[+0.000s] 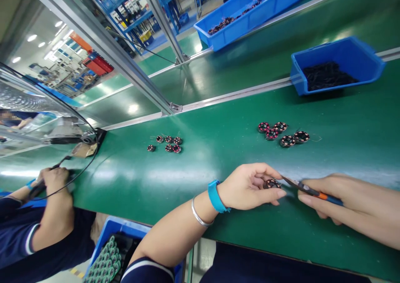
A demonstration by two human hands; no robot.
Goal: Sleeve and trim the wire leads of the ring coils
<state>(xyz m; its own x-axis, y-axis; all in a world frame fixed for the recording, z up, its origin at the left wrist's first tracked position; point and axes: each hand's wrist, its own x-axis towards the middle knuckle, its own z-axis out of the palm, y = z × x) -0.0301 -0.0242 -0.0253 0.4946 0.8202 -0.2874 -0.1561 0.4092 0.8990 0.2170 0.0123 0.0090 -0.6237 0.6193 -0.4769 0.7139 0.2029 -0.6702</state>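
My left hand point(250, 187), with a teal band and a silver bangle at the wrist, is closed around a small copper-wound motor stator point(272, 184). In my right hand point(337, 199) is a pair of pliers or cutters point(312, 191) with orange and blue handles. Its metal tip points left and reaches the fingertips of my left hand beside the stator. Just beyond my hands, several stators point(288, 141) lie in a loose cluster on the green bench, some with thin wire ends sticking out. Another group of stators point(169, 140) lies farther left.
A blue bin point(340, 85) with black pieces stands at the back right. Behind it is a long blue tray point(237, 35) holding more stators. At left a co-worker's hands point(54, 179) rest near a black cable. A blue crate point(125, 222) with green ring-shaped parts sits below the bench edge.
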